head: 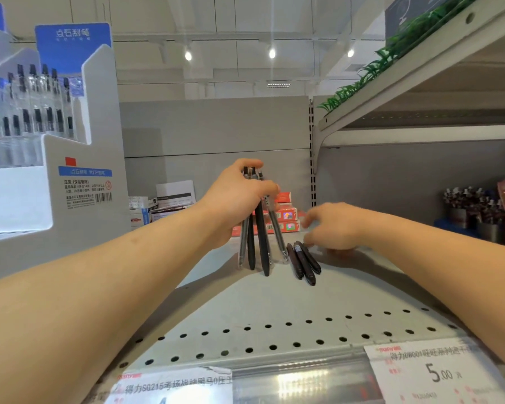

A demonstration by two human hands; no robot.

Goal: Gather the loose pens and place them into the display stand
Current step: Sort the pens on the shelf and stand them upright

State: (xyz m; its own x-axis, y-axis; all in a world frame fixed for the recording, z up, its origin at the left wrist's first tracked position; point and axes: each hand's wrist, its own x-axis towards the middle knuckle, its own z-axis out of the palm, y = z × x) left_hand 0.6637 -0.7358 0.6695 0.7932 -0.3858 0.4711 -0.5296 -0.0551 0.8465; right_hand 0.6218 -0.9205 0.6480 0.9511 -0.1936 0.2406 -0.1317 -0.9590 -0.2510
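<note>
My left hand [239, 196] grips a pen bundle [258, 228] upright, tips down on the shelf [274, 301]. Just right, my right hand [333, 225], seemingly relaxed, touches three loose pens [303, 262] lying flat, pointing toward me.

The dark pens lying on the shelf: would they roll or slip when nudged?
The dark pens look slim and rounded, so probably apt to roll on the smooth metal shelf. They seem stiff and light. Lying bunched side by side, they may scatter.

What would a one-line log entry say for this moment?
left hand: holds upright pen bunch | right hand: reaching loose pens on shelf | display stand: left, waiting
</note>
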